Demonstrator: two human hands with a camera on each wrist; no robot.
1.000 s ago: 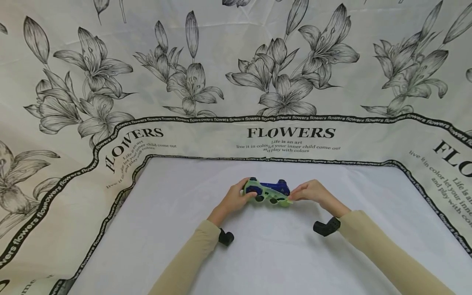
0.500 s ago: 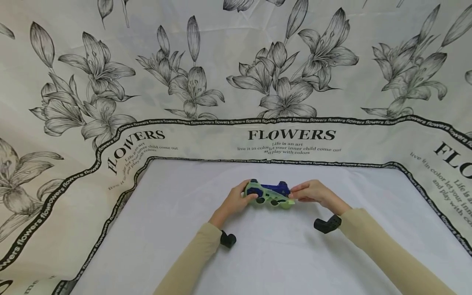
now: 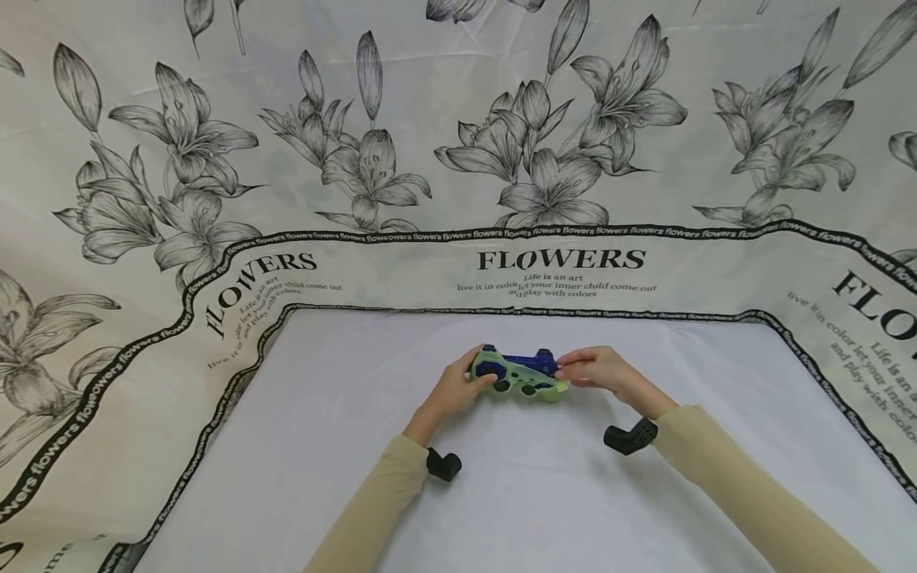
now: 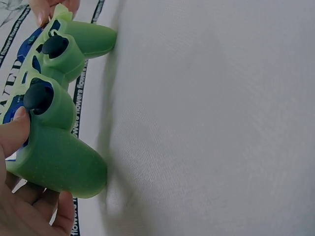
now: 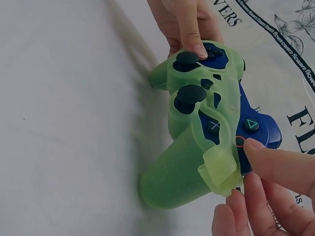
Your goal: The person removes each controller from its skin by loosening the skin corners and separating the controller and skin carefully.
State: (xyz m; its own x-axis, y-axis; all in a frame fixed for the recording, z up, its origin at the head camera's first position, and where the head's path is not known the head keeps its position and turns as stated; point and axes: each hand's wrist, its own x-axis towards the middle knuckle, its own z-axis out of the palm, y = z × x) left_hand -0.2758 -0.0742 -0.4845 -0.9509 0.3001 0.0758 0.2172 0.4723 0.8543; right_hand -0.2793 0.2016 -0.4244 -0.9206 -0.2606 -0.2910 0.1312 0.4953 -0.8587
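Observation:
A blue game controller [image 3: 539, 364] is held above the white table, partly covered by a pale green, soft-looking cover [image 5: 172, 169]. My left hand [image 3: 453, 387] grips its left end, with the thumb on the front by the direction pad and the fingers behind. At the other end, my right hand [image 3: 600, 369] pinches the bare blue corner; the thumb lies by the circle button [image 5: 240, 141] and the fingers are underneath. There the cover's edge is peeled back into a folded flap [image 5: 220, 169]. Two black thumbsticks [image 4: 38, 97] poke through the cover. The controller's back is hidden.
White cloth [image 3: 530, 493] covers the table, with a black lettered border [image 3: 516, 310] along its far edge. Behind rises a flower-printed fabric wall [image 3: 401, 159]. A black wrist camera mount sits on the left wrist [image 3: 444, 465] and another on the right [image 3: 630, 437].
My right hand has moved slightly inward, its fingers now further over the controller's bare corner. My left hand keeps its grip. The head view has shifted a little.

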